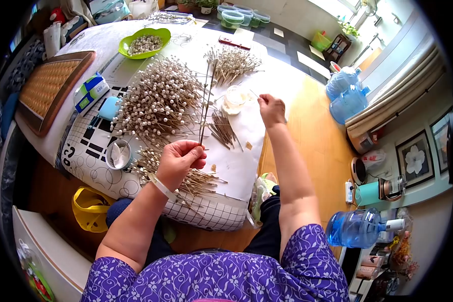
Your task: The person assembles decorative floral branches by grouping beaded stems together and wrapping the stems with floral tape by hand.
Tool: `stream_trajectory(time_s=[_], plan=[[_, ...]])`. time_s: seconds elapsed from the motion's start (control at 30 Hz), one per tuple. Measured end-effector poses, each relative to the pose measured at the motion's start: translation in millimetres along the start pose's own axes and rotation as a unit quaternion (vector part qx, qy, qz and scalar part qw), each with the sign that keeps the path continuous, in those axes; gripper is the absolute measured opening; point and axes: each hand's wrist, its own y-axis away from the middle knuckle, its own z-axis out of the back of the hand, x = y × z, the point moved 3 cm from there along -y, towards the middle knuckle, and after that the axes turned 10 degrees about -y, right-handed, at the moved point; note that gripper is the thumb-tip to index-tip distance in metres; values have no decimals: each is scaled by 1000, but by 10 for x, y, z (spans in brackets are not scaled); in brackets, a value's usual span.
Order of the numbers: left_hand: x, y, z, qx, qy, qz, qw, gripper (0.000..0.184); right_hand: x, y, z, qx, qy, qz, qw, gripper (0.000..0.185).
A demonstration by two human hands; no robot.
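Between the thumb and fingers of my left hand (pixel 181 157), thin brown stems (pixel 205 108) stand nearly upright. My right hand (pixel 273 109) is raised to the right of them, fingers pinched together; a thin pale tip shows beside it, too fine to name. Just left of that hand is a cream-coloured roll (pixel 234 99). Below the roll lies a small bundle of bare brown sticks (pixel 223 130). A large heap of white-beaded stems (pixel 158 95) spreads left of the held stems. More stems (pixel 199 182) lie beneath my left forearm, and another beaded bunch (pixel 234 64) is farther back.
A green bowl of beads (pixel 156 36), a red phone (pixel 234 42), a tissue pack (pixel 91 92), a light-blue box (pixel 109 108) and a metal cup with white pieces (pixel 120 155) sit on the table. Yellow bag (pixel 88 209) hangs low left; water bottles (pixel 355 228) stand right.
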Motion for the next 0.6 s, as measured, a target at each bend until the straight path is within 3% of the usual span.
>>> stream_trajectory(time_s=[0.07,0.1,0.23,0.33,0.6], plan=[[-5,20,-4,-1,-7,2,1000,10,140,205,189,-5,-50,-12,999,13],[-6,18,-10,-1,-8,0,1000,10,191,293,252,-5,-146,-20,989,11],[33,6,-40,5,6,3,1000,11,753,812,445,45,-415,-54,907,4],[109,28,-72,20,36,31,999,12,1108,1242,447,108,-475,-96,868,3],[122,29,-96,32,44,53,997,16,1051,1498,143,156,-371,-46,914,4]])
